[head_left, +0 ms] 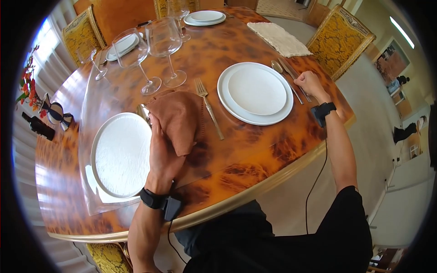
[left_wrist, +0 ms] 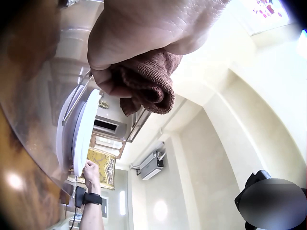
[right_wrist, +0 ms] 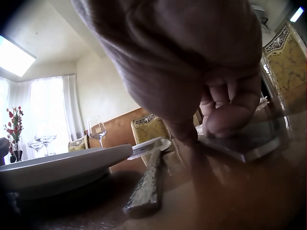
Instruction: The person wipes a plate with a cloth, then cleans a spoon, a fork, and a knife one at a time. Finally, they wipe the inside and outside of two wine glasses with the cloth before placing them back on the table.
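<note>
In the head view my left hand (head_left: 165, 152) holds a folded brown cloth napkin (head_left: 180, 116) beside a white plate (head_left: 122, 157). The left wrist view shows the fingers curled round the rolled napkin (left_wrist: 152, 86). My right hand (head_left: 310, 85) rests with curled fingers at the knives (head_left: 289, 69), right of a second white plate setting (head_left: 257, 88). A spoon (head_left: 276, 67) lies between that plate and the hand. In the right wrist view the fingertips (right_wrist: 225, 122) are low over the tabletop; whether they pinch a knife cannot be told. A fork (head_left: 208, 107) lies between the two settings.
Tall wine glasses (head_left: 164, 41) stand beyond the napkin. Farther back are more plates (head_left: 205, 17) and a cream cloth mat (head_left: 278, 38). A dark bottle (head_left: 38, 126) and red flowers (head_left: 31, 86) are at the left. Yellow patterned chairs (head_left: 339, 43) surround the table.
</note>
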`<state>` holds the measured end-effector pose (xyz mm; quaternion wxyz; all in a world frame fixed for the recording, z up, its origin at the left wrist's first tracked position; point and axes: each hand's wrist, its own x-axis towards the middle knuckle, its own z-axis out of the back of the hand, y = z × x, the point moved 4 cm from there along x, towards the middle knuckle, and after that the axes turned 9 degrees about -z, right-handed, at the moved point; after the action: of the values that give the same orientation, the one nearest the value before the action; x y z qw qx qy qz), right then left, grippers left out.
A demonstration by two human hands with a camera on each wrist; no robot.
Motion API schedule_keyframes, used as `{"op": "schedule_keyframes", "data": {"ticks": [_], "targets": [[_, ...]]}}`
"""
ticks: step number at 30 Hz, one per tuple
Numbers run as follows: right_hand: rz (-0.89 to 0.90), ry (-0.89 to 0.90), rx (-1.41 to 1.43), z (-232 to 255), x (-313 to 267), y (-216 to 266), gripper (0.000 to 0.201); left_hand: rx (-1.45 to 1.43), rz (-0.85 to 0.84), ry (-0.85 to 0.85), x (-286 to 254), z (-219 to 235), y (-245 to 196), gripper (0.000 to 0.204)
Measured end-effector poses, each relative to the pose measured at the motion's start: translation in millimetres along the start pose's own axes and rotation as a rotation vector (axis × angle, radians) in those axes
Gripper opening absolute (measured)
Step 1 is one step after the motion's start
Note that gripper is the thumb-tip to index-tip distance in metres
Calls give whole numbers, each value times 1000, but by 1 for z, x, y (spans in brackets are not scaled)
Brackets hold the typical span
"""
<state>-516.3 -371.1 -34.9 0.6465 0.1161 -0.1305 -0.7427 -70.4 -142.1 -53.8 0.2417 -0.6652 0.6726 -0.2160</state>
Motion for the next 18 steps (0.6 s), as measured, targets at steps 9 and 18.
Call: {"op": "schedule_keyframes", "data": {"ticks": [9, 18], "targets": [[250, -139, 554, 55, -80, 89, 28, -155, -15, 37, 1, -16, 1, 68], [702, 176, 547, -21, -229, 294, 76, 1, -168, 246, -10, -48, -10, 54]]}}
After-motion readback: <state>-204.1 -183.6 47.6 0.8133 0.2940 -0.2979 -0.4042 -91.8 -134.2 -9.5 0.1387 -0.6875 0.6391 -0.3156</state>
